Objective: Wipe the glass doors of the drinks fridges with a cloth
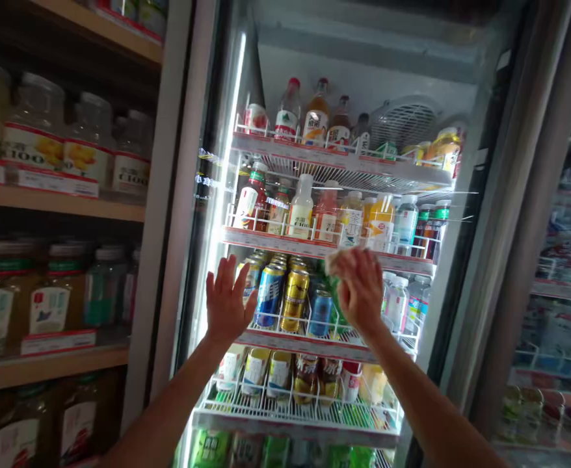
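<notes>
My left hand [227, 299] is raised with its fingers spread, in front of the glass door of a drinks fridge, and it holds nothing. From here I cannot tell whether the palm touches the glass. My right hand [361, 286], a little blurred, is held up to the same door with its fingers bent over a pale cloth [333, 261], which pokes out at its left side. Behind the glass, blue cans [268, 296] and gold cans [295, 300] stand between the two hands. Reflections streak the door.
Upright bottles fill the fridge's upper shelves [285, 242], and more cans stand on the lower rack [285, 411]. On the left, an open wooden shelf unit [61, 203] holds rows of bottles. Another glass-fronted fridge [558, 286] is at the right, beyond a metal door frame [514, 214].
</notes>
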Motion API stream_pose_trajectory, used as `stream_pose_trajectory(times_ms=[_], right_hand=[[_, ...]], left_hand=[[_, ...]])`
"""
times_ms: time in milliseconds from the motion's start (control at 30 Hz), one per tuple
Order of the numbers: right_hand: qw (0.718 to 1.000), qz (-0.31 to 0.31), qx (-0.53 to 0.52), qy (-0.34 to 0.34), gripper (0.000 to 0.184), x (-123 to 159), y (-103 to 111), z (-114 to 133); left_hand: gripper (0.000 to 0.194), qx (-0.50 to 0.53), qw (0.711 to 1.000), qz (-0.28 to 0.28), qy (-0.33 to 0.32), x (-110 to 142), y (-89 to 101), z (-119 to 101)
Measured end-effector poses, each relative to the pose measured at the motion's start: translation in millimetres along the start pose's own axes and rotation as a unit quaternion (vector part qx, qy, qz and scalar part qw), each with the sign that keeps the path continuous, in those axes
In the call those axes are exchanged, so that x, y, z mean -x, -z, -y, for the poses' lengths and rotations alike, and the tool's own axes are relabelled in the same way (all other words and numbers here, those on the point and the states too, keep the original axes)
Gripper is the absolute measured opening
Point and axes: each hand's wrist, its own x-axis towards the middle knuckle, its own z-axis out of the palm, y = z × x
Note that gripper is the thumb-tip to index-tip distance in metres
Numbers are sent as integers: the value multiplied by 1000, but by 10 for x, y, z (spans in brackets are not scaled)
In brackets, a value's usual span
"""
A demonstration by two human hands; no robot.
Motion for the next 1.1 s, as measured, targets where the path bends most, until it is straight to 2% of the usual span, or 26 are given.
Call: stream_pose_trajectory(times_ms=[67, 100, 133, 233, 267, 333, 400, 467, 500, 600, 667, 800, 867, 900, 967, 1033, 1100], right_hand=[[994, -77, 20, -70, 60, -129, -20, -83], [994, -85, 19, -72, 60, -159, -33, -78], [996, -67, 12, -50, 60, -160, -41, -49], [997, 46, -12, 65, 59, -75, -11, 4], [995, 63, -7, 77, 57, -63, 15, -35], [999, 30, 20, 25, 52, -110, 61, -186], [995, -48, 46, -70, 50, -210, 72, -311], [991, -83, 44, -100, 53, -260, 48, -283], [994, -64, 34, -80, 55, -244, 34, -215], [998, 50, 11, 27, 59, -95, 49, -47], [997, 68, 32, 34, 56, -40, 115, -162], [986, -70, 93, -118, 45, -257, 168, -668], [982, -97, 89, -135, 45, -359, 106, -637], [986, -87, 77, -117, 47, -362, 70, -513], [998, -33, 40, -39, 49, -266, 15, -153], [995, 66, 6, 76, 51, -107, 4, 133], [984, 121, -1, 133, 53, 0, 33, 148]], left_hand=[[65, -2, 1000, -2, -3, 1, 5, 1], [66, -2, 1000, 0, -2, 2, 8, 2], [66, -2, 1000, 1, 0, 4, 10, 5], [66, 2, 1000, 3, 4, 8, 10, 14], [67, 6, 1000, 2, 5, 9, 8, 17], [69, 15, 1000, 0, 3, 10, 2, 21], [70, 19, 1000, 1, 0, 10, -2, 22], [68, 17, 1000, 2, -1, 11, -4, 22], [67, 15, 1000, 4, 0, 12, -3, 22], [63, 11, 1000, 8, 3, 15, 1, 27], [64, 9, 1000, 11, -2, 18, 6, 31], [65, -3, 1000, 15, -13, 20, 12, 33], [65, -4, 1000, 17, -9, 18, 14, 31], [65, -2, 1000, 19, -7, 17, 15, 30], [65, -1, 1000, 18, -6, 14, 19, 30], [66, -1, 1000, 13, -8, 10, 23, 32], [66, 0, 1000, 9, -11, 7, 22, 37]])
